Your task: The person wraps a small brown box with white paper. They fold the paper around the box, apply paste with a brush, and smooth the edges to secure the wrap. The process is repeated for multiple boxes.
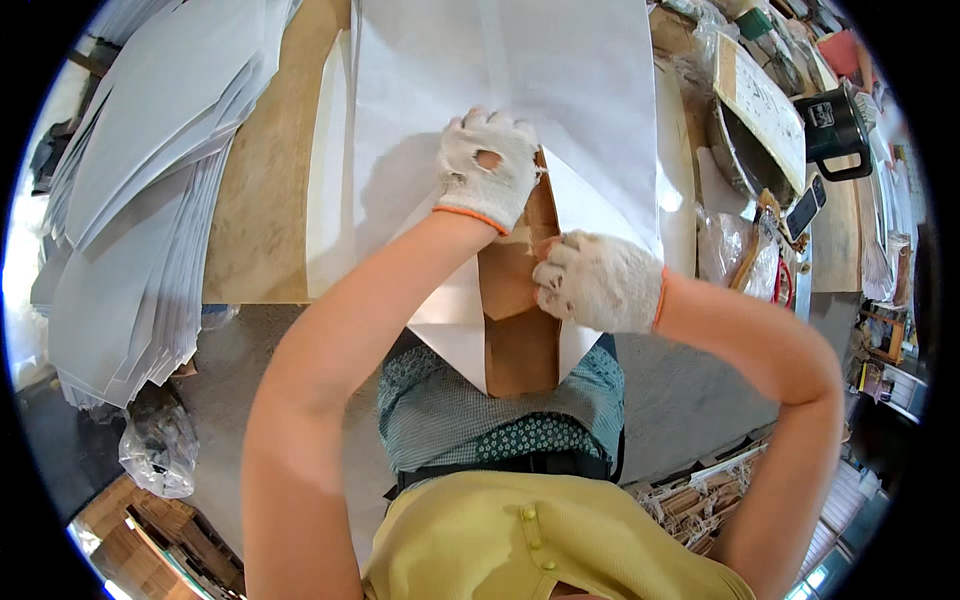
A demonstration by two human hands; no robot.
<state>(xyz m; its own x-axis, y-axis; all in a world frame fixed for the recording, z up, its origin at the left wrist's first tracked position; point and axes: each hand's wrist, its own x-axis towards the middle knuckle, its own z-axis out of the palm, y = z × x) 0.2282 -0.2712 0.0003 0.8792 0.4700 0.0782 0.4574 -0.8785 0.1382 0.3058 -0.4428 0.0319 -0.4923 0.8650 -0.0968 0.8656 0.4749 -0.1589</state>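
Observation:
In front of me lies a large white paper bag (590, 80). Its near end is folded into pointed flaps, with a brown paper strip (522, 350) showing down the middle and overhanging the table edge. My left hand (488, 168), in a worn white knit glove with a hole in its back, presses palm down on the bag at the strip's far end, fingers pointing away. Close by on the right, my right hand (600, 280), gloved too, has its fingers curled at the edge of the brown strip. Its fingertips are partly hidden.
Stacked white paper sheets (170, 130) overhang the wooden table (265, 200) at left. On the right are a metal basin (735, 150) under a stained board (760, 100), a dark mug (835, 130), a phone (805, 208) and a brush (752, 250). A plastic bag (160, 450) sits low left.

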